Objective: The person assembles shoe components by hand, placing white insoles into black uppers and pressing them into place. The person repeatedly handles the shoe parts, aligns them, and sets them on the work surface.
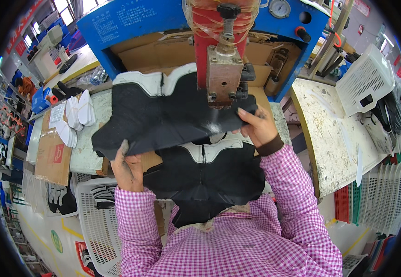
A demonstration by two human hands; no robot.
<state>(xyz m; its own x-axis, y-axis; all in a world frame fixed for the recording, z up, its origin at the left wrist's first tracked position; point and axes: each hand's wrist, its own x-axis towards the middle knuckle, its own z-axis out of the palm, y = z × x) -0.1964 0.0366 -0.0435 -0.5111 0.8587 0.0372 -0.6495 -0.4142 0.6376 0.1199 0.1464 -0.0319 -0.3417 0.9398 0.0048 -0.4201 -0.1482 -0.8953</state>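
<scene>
A black shoe upper (163,115) with a white padded edge is stretched between my hands beneath the metal head (224,76) of a machine. At its lower left corner, my left hand (127,168) pinches the edge, with thumb on top and fingers folded under. My right hand (259,125) grips the right end, just beside the machine head. A pale, whitish patch shows on the black surface below the head; whether the head touches it I cannot tell. A second black upper (205,173) with a white edge lies nearer to me, partly covered by the first.
The machine's blue frame (131,23) and red arm (200,51) stand ahead. Bundled white sole-shaped pieces (86,108) and a cardboard piece (53,154) lie to the left. A white basket (101,235) stands lower left. On the right are a worn table (334,152) and a white crate (366,81).
</scene>
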